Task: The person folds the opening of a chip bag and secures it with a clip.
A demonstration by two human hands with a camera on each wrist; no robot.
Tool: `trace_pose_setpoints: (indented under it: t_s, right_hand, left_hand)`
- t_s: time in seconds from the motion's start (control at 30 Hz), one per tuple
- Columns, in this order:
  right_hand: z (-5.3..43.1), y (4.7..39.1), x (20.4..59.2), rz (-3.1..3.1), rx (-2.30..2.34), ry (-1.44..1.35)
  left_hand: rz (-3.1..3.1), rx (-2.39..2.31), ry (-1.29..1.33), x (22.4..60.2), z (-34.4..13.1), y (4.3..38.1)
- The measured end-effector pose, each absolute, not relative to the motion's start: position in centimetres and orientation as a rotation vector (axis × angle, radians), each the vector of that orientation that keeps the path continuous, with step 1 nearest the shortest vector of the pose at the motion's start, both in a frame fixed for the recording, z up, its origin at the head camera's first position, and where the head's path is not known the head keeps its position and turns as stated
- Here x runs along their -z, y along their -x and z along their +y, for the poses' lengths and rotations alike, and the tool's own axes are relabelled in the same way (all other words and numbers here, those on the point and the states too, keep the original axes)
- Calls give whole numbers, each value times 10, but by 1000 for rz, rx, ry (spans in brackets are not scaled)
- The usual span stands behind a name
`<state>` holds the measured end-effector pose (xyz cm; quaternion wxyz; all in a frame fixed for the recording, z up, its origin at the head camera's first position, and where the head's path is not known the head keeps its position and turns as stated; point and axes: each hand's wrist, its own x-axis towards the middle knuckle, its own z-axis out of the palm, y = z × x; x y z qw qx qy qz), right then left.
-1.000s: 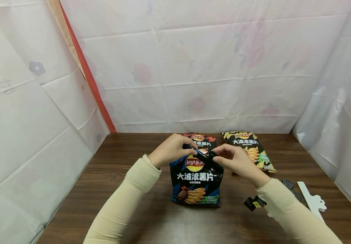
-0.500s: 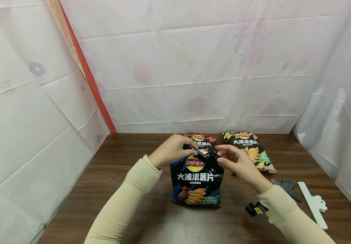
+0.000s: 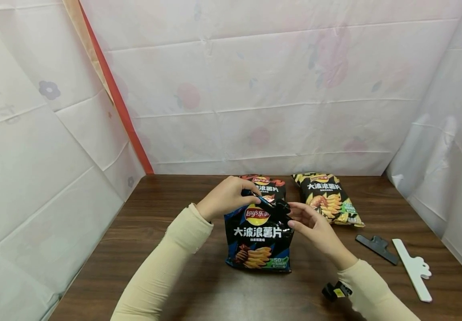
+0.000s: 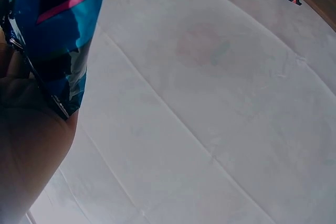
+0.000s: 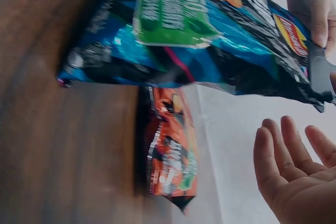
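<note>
Red bag [image 3: 263, 183] behind, partly blocked by blue-black bag [image 3: 256, 243] and left hand [image 3: 228, 198]. Yellow-black bag [image 3: 323, 196] at right rear. Grey clip [image 3: 377, 248], white clip [image 3: 413, 271] at right on table [image 3: 142, 200]. Blue-black bag: upright on table, glossy, chips printed on front; contents hidden. Black clip [image 3: 282, 206] at top edge. Left hand pinches top edge; right hand [image 3: 316, 229] fingers apart, beside black clip.
</note>
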<state>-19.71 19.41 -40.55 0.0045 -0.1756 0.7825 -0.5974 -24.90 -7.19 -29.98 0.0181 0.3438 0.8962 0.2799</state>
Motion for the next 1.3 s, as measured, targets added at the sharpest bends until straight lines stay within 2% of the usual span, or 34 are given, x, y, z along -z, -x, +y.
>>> trace_pose_setpoints:
  t_s: [0.23, 0.6, 1.3]
  right_hand:
    - [190, 192, 417, 2450, 1737, 417]
    - [180, 190, 436, 2317, 1771, 533]
    - [172, 188, 443, 2200, 1858, 574]
  left_hand:
    - [2775, -893, -1056, 300, -72, 249]
    - [2771, -918, -1085, 300, -72, 248]
    - [2823, -1039, -1143, 305, -73, 246]
